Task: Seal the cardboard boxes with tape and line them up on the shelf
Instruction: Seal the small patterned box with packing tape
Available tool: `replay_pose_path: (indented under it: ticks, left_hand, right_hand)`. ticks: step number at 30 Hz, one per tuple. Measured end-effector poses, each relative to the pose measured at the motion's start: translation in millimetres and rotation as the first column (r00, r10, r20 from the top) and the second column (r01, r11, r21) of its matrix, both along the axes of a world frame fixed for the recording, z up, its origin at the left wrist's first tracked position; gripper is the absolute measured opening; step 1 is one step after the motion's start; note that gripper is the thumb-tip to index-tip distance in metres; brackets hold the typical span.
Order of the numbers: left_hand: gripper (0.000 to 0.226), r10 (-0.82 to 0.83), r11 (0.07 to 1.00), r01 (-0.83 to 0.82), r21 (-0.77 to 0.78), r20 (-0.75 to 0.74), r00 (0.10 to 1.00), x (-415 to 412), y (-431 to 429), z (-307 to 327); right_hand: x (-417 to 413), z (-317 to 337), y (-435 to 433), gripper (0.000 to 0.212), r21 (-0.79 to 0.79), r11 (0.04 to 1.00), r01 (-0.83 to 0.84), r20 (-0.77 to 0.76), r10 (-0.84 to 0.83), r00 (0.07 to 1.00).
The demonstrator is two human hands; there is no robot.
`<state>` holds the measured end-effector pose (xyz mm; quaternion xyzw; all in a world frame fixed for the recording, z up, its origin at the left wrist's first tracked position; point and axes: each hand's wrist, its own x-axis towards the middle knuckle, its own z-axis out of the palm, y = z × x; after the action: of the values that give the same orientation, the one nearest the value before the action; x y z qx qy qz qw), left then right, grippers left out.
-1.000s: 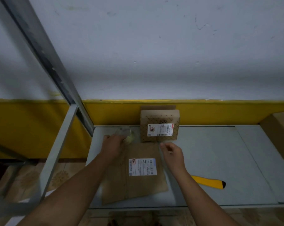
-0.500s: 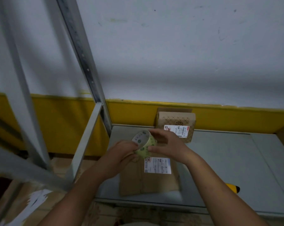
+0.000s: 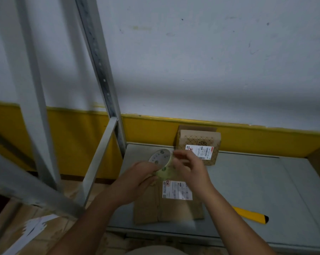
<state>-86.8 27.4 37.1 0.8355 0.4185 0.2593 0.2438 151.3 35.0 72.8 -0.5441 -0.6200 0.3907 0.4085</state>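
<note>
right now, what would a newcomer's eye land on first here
Over the grey shelf the left hand grips a green tape roll while the right hand curls its fingers at the rim. Beneath them lies a labelled flat cardboard box; a smaller patterned box stands against the yellow wall band.

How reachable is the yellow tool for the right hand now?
Likely yes: the yellow tool lies uncovered on the shelf beside that forearm, but the right hand pinches the roll of tape.

Matt cardboard box (image 3: 166, 208), grey metal shelf (image 3: 256, 190)
</note>
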Motion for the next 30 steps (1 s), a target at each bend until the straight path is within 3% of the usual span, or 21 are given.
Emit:
replay_pose_path:
  ticks: [1, 3, 5, 7, 9, 14, 19, 21, 23, 25, 28, 30]
  left_hand:
    - [0.030, -0.027, 0.999, 0.027, -0.027, 0.001, 1.000, -1, 0, 2]
    - [0.036, -0.089, 0.996, 0.089, -0.030, -0.005, 0.996, 1, -2, 8]
    - [0.040, -0.171, 0.985, 0.171, -0.011, 0.009, 0.985, 10, -6, 27]
    - [0.039, -0.254, 0.967, 0.254, 0.022, 0.052, 0.966, 22, -8, 44]
    - [0.033, -0.273, 0.961, 0.269, 0.057, 0.076, 0.959, 25, -8, 49]
    - [0.029, -0.232, 0.973, 0.231, 0.012, 0.046, 0.972, 18, -5, 42]
    - [0.018, -0.166, 0.983, 0.168, -0.080, 0.029, 0.986, 20, -1, 44]
    - [0.014, -0.131, 0.979, 0.135, -0.150, 0.036, 0.991, 22, 2, 42]
    - [0.009, -0.106, 0.970, 0.123, -0.211, 0.091, 0.990, 27, 5, 44]
    - [0.008, -0.066, 0.964, 0.100, -0.245, 0.141, 0.988, 30, 7, 47]
    - [0.010, -0.026, 0.953, 0.072, -0.296, 0.155, 0.988, 34, 11, 52]
    - [0.014, -0.045, 0.945, 0.091, -0.315, 0.151, 0.987, 36, 12, 55]
  right_hand:
    - [8, 3, 6, 0.026, -0.102, 0.995, -0.021, -0.108, 0.010, 0.994]
    - [25, 7, 18, 0.054, -0.277, 0.939, -0.204, -0.302, 0.117, 0.946]
    - [37, 5, 25, 0.076, -0.424, 0.797, -0.430, -0.530, 0.167, 0.831]
    - [42, 2, 27, 0.076, -0.452, 0.667, -0.593, -0.645, 0.215, 0.733]
    - [44, 2, 27, 0.070, -0.441, 0.645, -0.624, -0.668, 0.228, 0.708]
    - [45, 9, 26, 0.081, -0.416, 0.739, -0.529, -0.546, 0.262, 0.796]
    - [33, 13, 20, 0.056, -0.249, 0.937, -0.247, -0.144, 0.216, 0.966]
    - [26, 12, 15, 0.056, -0.103, 0.980, -0.172, 0.035, 0.176, 0.984]
    - [21, 10, 9, 0.039, -0.028, 0.984, -0.179, 0.153, 0.181, 0.972]
    - [14, 8, 5, 0.029, -0.054, 0.973, -0.223, 0.181, 0.229, 0.956]
    - [9, 3, -1, 0.051, -0.080, 0.984, -0.162, 0.259, 0.177, 0.949]
    - [9, 4, -1, 0.042, -0.111, 0.980, -0.164, 0.112, 0.176, 0.978]
